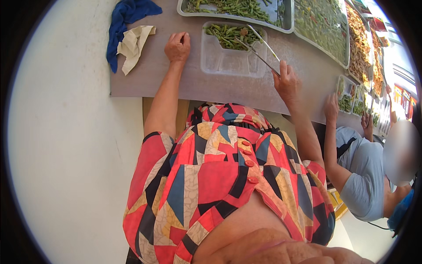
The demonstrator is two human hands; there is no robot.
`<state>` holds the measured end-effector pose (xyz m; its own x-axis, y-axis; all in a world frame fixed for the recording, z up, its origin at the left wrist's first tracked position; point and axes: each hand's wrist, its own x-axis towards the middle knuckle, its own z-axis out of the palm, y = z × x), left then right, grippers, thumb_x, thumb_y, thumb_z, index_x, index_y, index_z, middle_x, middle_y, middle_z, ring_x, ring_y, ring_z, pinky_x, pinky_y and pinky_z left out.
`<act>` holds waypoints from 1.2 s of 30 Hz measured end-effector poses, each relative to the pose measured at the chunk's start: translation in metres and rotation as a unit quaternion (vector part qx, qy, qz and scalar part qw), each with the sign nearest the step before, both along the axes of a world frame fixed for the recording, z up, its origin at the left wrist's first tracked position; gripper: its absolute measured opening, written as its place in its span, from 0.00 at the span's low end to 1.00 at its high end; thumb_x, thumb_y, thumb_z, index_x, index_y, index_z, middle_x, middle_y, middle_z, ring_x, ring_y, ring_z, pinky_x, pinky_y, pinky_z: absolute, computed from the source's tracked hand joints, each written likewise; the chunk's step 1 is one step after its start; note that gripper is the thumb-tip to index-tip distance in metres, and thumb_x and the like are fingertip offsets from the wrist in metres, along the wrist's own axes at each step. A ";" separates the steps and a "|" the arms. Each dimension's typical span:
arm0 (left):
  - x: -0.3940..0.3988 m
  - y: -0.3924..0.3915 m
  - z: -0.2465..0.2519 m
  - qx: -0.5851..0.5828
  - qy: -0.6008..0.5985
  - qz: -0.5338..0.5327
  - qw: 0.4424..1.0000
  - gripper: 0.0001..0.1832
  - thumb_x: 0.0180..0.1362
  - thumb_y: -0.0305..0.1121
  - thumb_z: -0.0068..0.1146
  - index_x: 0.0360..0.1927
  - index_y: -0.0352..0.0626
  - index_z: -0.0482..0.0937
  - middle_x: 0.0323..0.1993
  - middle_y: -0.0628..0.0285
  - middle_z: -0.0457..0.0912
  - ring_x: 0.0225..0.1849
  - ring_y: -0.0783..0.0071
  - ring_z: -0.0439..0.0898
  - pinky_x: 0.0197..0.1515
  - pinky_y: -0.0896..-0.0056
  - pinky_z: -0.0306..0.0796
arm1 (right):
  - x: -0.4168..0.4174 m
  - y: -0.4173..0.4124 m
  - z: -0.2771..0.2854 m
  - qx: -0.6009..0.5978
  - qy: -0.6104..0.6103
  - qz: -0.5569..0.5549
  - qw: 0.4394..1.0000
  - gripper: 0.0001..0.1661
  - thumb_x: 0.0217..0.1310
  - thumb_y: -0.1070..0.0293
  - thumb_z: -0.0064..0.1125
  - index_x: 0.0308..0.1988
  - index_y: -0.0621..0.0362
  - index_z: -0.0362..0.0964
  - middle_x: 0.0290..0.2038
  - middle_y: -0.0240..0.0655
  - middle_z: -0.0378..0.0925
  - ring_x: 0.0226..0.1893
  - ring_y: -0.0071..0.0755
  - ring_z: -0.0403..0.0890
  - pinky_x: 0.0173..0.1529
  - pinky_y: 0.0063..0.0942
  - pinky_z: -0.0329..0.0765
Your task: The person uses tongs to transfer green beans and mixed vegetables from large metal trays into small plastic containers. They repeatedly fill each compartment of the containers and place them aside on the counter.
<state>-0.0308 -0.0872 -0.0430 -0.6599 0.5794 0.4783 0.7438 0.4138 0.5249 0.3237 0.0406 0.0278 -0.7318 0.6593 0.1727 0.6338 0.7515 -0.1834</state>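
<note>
My right hand (287,82) grips a pair of long metal tongs (263,59). The tips of the tongs are apart over green beans (227,34) in the upper compartment of a clear plastic container (224,64); a small brown piece lies among the beans near them. The container's lower compartments hold nothing. To the left of the container, my left hand (178,47) rests on the table with its fingers curled in and nothing seen in them. Just above the container stands a metal tray (204,14) of cut green beans.
A blue cloth (117,33) and a cream cloth (135,46) lie at the table's left end. More food trays (321,33) line the upper right. At right, a co-worker in a grey shirt (366,175) sits near similar filled containers (345,102).
</note>
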 end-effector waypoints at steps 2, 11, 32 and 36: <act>0.001 -0.001 -0.001 -0.003 -0.008 0.005 1.000 0.04 0.51 0.35 0.59 0.27 0.48 0.82 0.23 0.66 0.78 0.25 0.66 0.78 0.28 0.67 0.72 | 0.004 -0.005 -0.002 -0.005 0.006 0.007 1.000 0.25 0.53 0.59 0.63 0.47 0.58 0.64 0.29 0.38 0.70 0.25 0.44 0.78 0.25 0.38 0.75; -0.005 -0.001 -0.004 0.005 -0.033 0.004 0.999 0.05 0.51 0.34 0.59 0.26 0.47 0.82 0.23 0.65 0.78 0.23 0.68 0.77 0.27 0.69 0.72 | 0.019 -0.014 -0.004 -0.032 0.014 -0.007 0.999 0.28 0.53 0.59 0.64 0.49 0.59 0.64 0.30 0.39 0.71 0.25 0.45 0.78 0.24 0.36 0.75; 0.039 0.005 0.040 0.006 -0.046 -0.053 0.998 0.13 0.47 0.36 0.64 0.38 0.52 0.83 0.32 0.65 0.77 0.33 0.67 0.78 0.33 0.67 0.73 | -0.001 0.001 0.019 -0.167 0.107 -0.076 0.977 0.22 0.51 0.59 0.66 0.39 0.59 0.66 0.22 0.38 0.72 0.22 0.45 0.76 0.26 0.43 0.71; 0.007 -0.044 0.010 -0.082 -0.073 0.036 0.993 0.18 0.52 0.35 0.60 0.48 0.43 0.79 0.34 0.58 0.77 0.36 0.62 0.78 0.40 0.63 0.72 | 0.014 0.047 0.028 -0.087 0.071 -0.141 0.984 0.23 0.52 0.57 0.65 0.41 0.59 0.66 0.25 0.41 0.74 0.25 0.48 0.79 0.28 0.43 0.74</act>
<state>-0.0243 -0.1316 -0.0330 -0.7579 0.5901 0.2782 0.6301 0.5518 0.5463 0.3381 0.0877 0.0554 -0.4923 0.8613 0.1257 0.7716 0.4987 -0.3949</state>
